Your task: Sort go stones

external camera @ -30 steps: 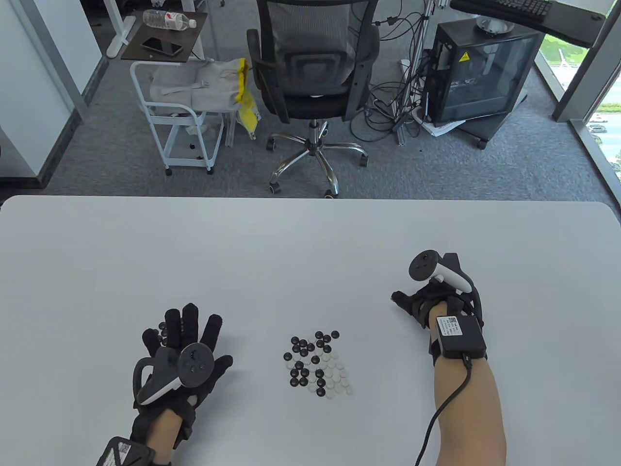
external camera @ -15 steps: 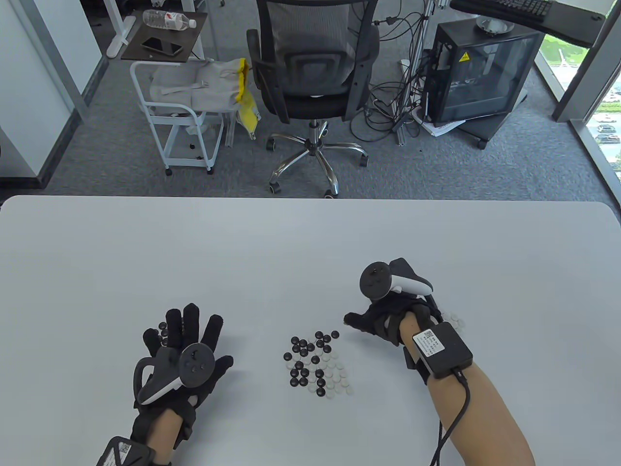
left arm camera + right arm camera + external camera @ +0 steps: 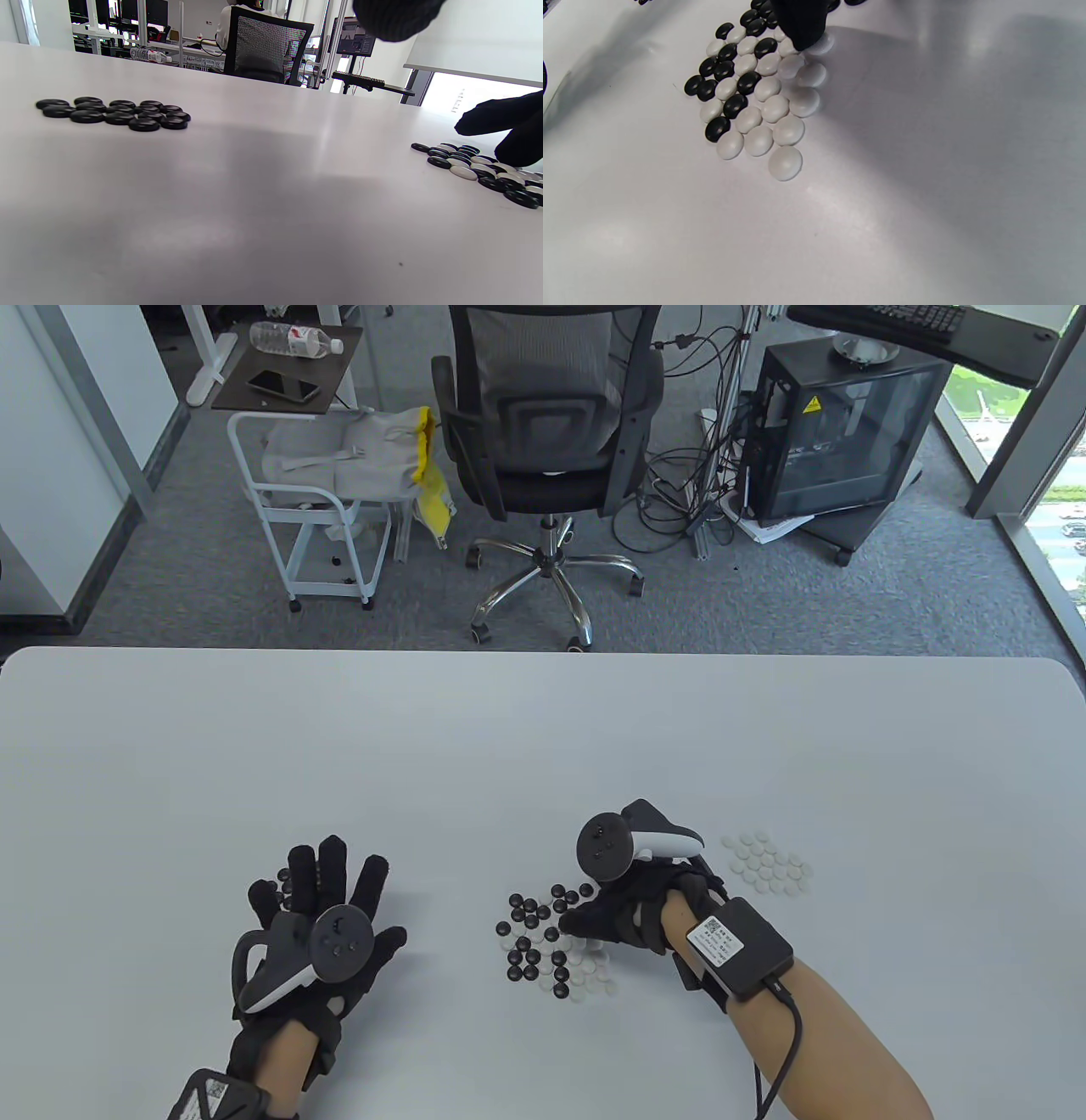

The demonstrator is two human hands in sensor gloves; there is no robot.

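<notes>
While the left hand [image 3: 318, 925] lay flat on the white tabletop [image 3: 543, 729] with its fingers [image 3: 333, 861] straight and spread, the right hand [image 3: 632, 912] reached over the right side of the mixed pile of stones [image 3: 551, 937], one fingertip [image 3: 801, 25] set down on a white stone [image 3: 821, 44] at the pile's edge; whether its fingers pinched that stone could not be told. Wide bare tabletop lay beyond the hands up to the far edge, and more lay between the left hand and the mixed pile. The pile sat near the front middle of the tabletop, between the two hands: small, smooth, glossy lens-shaped discs, black ones thicker on its left, white ones on its right. A cluster of white stones [image 3: 768, 865] sat apart, just right of the right hand. A cluster of black stones [image 3: 114, 114] lay by the left fingers, partly hidden under them in the table view. A black box [image 3: 738, 946] strapped to the right wrist carried a white label with a QR code, its text too small to read.
</notes>
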